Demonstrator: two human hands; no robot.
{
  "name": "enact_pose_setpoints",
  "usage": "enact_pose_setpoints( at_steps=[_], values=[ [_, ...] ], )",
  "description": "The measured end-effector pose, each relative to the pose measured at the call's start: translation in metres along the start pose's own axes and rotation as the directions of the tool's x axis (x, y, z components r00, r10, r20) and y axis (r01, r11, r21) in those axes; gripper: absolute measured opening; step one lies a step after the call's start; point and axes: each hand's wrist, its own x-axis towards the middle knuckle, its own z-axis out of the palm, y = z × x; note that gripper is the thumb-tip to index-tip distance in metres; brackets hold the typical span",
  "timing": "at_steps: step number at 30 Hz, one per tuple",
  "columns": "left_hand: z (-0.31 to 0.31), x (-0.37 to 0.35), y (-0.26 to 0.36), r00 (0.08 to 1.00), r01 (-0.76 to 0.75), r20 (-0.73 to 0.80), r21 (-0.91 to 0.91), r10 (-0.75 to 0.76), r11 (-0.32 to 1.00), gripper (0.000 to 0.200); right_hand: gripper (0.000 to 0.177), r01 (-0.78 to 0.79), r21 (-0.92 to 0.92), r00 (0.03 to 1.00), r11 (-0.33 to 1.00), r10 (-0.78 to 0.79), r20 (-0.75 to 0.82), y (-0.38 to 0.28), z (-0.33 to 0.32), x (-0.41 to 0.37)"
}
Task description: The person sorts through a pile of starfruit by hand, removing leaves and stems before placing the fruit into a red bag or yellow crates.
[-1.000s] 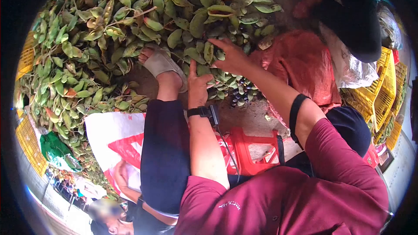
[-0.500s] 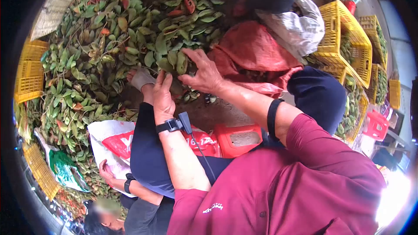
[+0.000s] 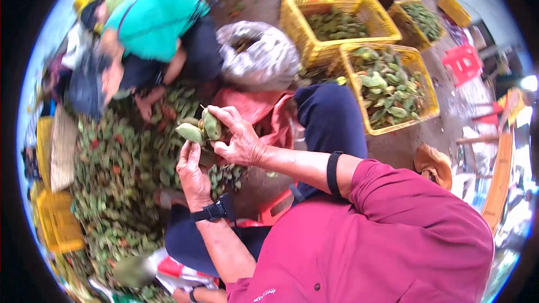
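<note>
My right hand (image 3: 242,139) is closed on a small bunch of green pods, its fingers around an upright pod (image 3: 211,125) at the bunch's right. My left hand (image 3: 194,180), with a dark band at the wrist, pinches the lower end of a paler, plump pod (image 3: 190,132) beside it. Both hands are close together above the large heap of green pods (image 3: 118,168), where some red ones show. A red woven sack (image 3: 255,108) lies just beyond my right hand.
Yellow crates (image 3: 387,87) of green pods stand at the right. A white sack (image 3: 258,56) sits beyond the red one. A co-worker in a teal shirt (image 3: 157,22) bends over the heap. A red plastic stool (image 3: 463,64) is farther right.
My view has swung right, showing more of the crates and the co-worker. My hands were at the heap's edge among pods; now they hold a bunch of pods above it.
</note>
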Motion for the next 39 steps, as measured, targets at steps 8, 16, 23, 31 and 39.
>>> enact_pose_setpoints(
  at_steps=[8,16,23,31,39],
  values=[
    [0.307,0.105,0.038,0.806,-0.108,0.592,0.151,-0.003,0.983,0.044,0.070,0.110,-0.421,0.837,0.901,-0.312,-0.450,0.011,-0.252,0.122],
    [0.408,0.132,0.016,0.630,-0.564,0.768,0.351,0.114,0.748,0.061,0.037,-0.188,0.574,0.665,0.797,0.534,-0.523,0.174,-0.481,0.227],
    [0.144,0.129,-0.044,0.864,-0.270,0.481,0.694,-0.150,0.667,0.044,0.034,0.035,0.800,0.715,0.599,0.544,-0.439,0.212,-0.522,0.185],
    [-0.038,0.033,-0.087,0.907,0.370,0.149,0.171,-0.395,0.913,0.051,0.040,0.059,0.841,0.750,0.537,0.532,-0.392,0.156,-0.520,0.159],
    [-0.042,0.014,-0.100,0.907,0.404,0.059,0.162,-0.418,0.900,0.045,0.028,-0.275,0.286,0.662,0.918,0.396,-0.636,0.173,-0.516,0.213]
  ],
)
